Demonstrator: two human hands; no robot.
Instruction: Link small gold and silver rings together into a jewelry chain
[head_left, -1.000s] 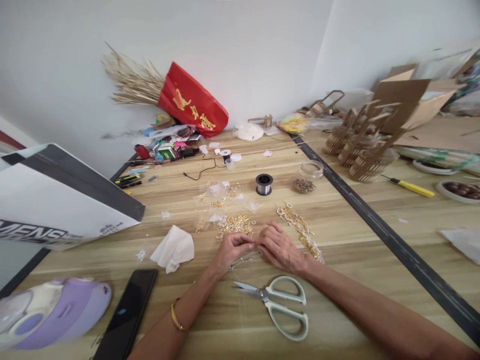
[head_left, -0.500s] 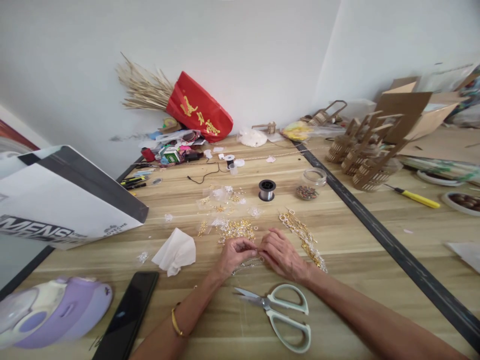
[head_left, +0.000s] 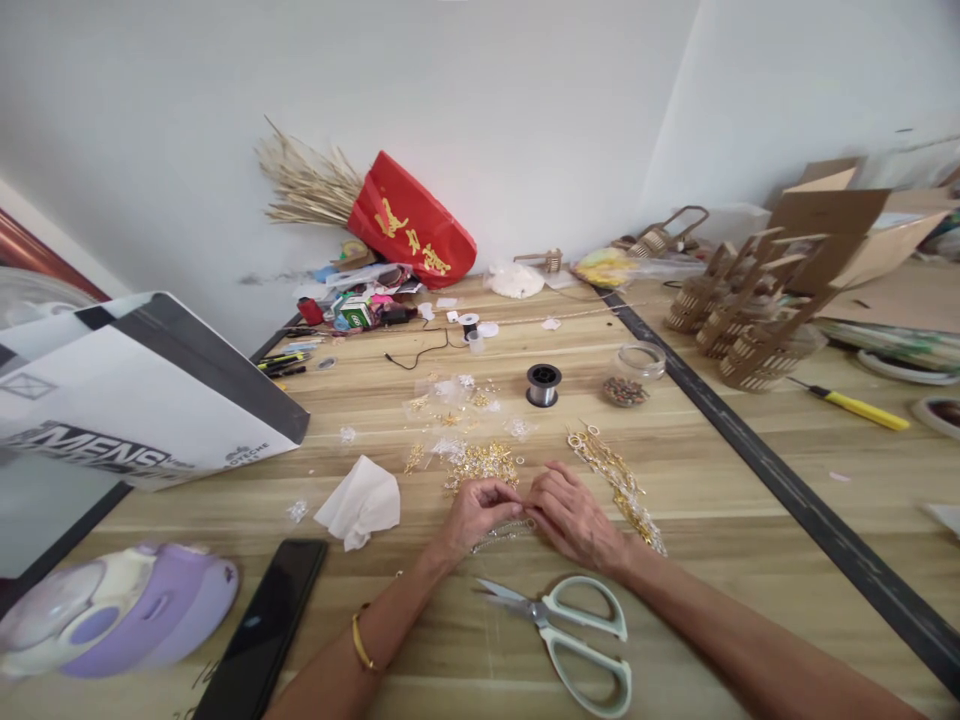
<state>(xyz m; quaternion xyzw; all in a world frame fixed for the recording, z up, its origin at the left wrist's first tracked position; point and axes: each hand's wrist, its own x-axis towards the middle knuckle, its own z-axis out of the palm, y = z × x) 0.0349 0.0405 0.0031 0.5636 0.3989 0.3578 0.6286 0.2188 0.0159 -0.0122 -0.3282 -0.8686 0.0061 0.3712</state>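
My left hand [head_left: 480, 512] and my right hand [head_left: 571, 512] meet fingertip to fingertip over the wooden table [head_left: 420, 650]. Both are closed in a pinch, and what lies between the fingertips is too small to make out. A silver chain [head_left: 501, 537] lies just below my fingers. Behind my left hand is a pile of gold and silver beads [head_left: 484, 463]. Gold and silver chains [head_left: 621, 480] with rings lie to the right of my right hand. Scissors [head_left: 538, 610] with pale green handles rest slightly open, nearer to me.
A black phone [head_left: 262, 630], a purple device [head_left: 150, 610], a white tissue [head_left: 361, 503] and a large box [head_left: 150, 400] are at the left. Farther back stand a wire spool [head_left: 543, 385] and a glass jar [head_left: 634, 375]. Small baskets [head_left: 765, 350] and a yellow-handled tool [head_left: 862, 405] are at the right.
The view has shifted slightly, so most things appear a little farther right. Both hands keep nearly the same pinched pose over the chain.
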